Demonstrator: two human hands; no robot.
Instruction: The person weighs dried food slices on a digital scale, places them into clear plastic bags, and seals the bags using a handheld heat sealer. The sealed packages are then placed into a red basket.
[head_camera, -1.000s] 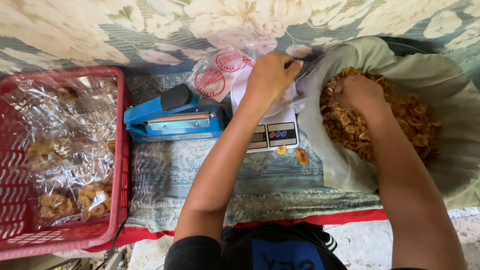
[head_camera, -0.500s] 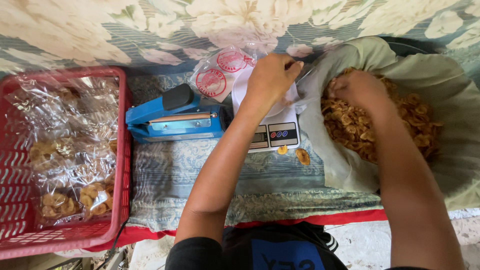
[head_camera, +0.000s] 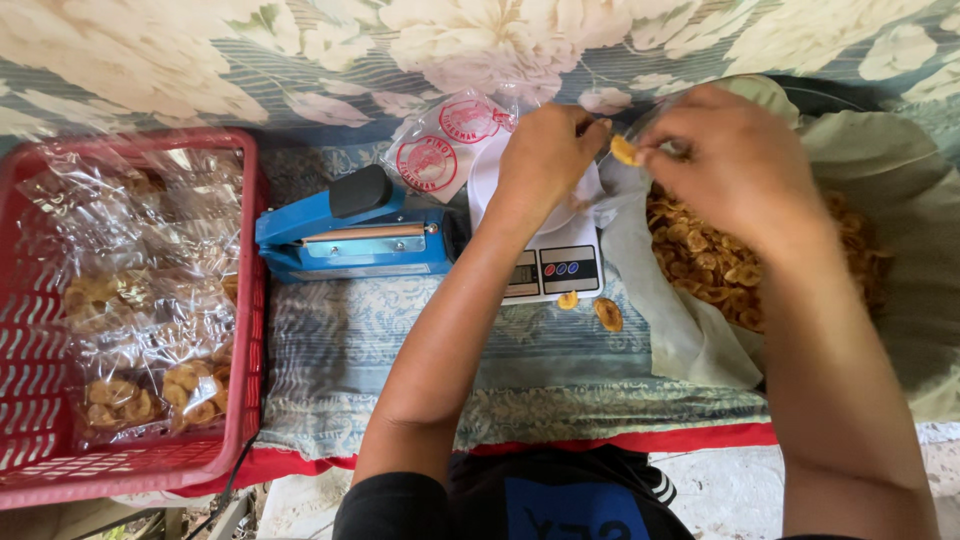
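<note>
The left hand (head_camera: 545, 160) is reaching forward over the small white kitchen scale (head_camera: 545, 265), with its fingers curled and pinching the top of a clear plastic bag (head_camera: 600, 190) that is sitting on the scale. The right hand (head_camera: 735, 165) is lifting up beside it, with the thumb and fingers pressing together on one yellow banana chip (head_camera: 624, 150) right at the bag's mouth. Just under the right hand, a big pile of banana chips (head_camera: 720, 260) is lying in a pale cloth-lined sack (head_camera: 900, 230). Two loose chips (head_camera: 598, 310) are lying on the cloth in front of the scale. Everything is sitting on a blue-green patterned cloth (head_camera: 350, 340) with a red edge, and a flowery fabric (head_camera: 300, 50) is hanging behind it. A blue heat sealer (head_camera: 350, 235) is lying to the left of the scale. Behind it, flat clear bags with round red labels (head_camera: 445, 145) are lying in a stack. At the far left, a red plastic basket (head_camera: 40, 400) is holding filled clear packs of chips (head_camera: 140, 390).
</note>
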